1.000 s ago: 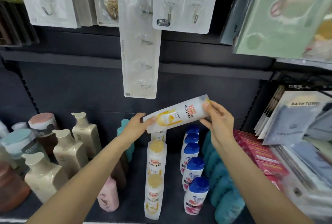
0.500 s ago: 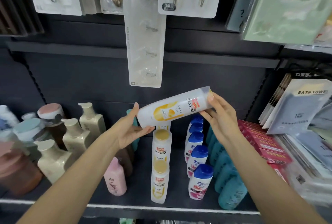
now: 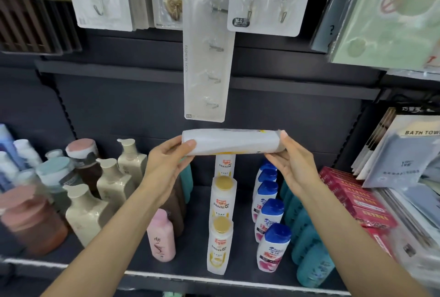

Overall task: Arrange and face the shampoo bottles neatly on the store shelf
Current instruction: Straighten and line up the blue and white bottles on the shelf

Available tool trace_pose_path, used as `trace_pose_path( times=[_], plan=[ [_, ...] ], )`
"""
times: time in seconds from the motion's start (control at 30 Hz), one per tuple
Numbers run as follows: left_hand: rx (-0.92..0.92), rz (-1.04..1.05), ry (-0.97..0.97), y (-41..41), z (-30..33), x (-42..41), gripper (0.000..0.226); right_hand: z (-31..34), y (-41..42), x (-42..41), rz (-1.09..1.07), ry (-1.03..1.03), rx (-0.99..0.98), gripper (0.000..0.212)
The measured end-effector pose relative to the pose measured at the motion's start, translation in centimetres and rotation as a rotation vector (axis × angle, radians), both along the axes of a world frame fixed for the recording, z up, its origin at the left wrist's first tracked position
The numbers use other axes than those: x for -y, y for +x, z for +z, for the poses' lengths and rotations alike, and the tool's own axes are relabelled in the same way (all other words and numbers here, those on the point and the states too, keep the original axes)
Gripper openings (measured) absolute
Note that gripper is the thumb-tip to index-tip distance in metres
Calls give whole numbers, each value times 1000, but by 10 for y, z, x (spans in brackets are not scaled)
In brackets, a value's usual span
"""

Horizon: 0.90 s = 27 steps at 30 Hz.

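Hands met at the two ends of a white Pantene shampoo bottle (image 3: 229,142), which lay level in the air above the shelf (image 3: 195,220), just under the hanging strip of hooks (image 3: 206,63). The left hand (image 3: 166,161) wrapped its grip around the left end, thumb across the front. The right hand (image 3: 294,163) cradled the right end, thumb on the end face and fingers underneath. Held that way, the bottle showed its plain side to the camera, with only a yellow edge of label along the bottom; my guess was that it was being turned to find its front before going down.

Below it stood a file of Pantene bottles (image 3: 222,203) with yellow caps, labels forward, running front to back. Judging by that, the held bottle belonged in this row. Blue-capped bottles (image 3: 270,225) formed the next file to the right, teal bottles (image 3: 309,256) beyond them. A pink bottle (image 3: 160,237) stood alone to the left, cream pump bottles (image 3: 112,182) further left.
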State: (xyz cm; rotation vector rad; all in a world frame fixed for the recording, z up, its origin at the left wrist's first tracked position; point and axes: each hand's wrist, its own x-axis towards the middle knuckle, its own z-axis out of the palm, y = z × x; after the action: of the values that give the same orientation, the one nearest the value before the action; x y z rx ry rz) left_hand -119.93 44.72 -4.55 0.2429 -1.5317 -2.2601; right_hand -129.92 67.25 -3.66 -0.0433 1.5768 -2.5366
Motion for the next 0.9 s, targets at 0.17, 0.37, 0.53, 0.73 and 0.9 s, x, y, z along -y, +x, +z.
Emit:
trace_pose_path(
  times=[0.17,0.37,0.53,0.73,0.9],
  plan=[
    [-37,-82,-97,9,7,7,53,5,2,6,7,-167,6,25],
    [-97,-161,-258,17,10,8,70,7,6,8,35,-327,62,17],
    [-170,-107,-502,24,17,10,64,3,2,8,118,-341,6,26],
    [-216,-109,-528,26,25,10,66,3,-1,11,152,-347,-44,27],
    [-190,-96,-461,23,22,18,66,2,-1,13,116,-285,-70,27]
  ],
)
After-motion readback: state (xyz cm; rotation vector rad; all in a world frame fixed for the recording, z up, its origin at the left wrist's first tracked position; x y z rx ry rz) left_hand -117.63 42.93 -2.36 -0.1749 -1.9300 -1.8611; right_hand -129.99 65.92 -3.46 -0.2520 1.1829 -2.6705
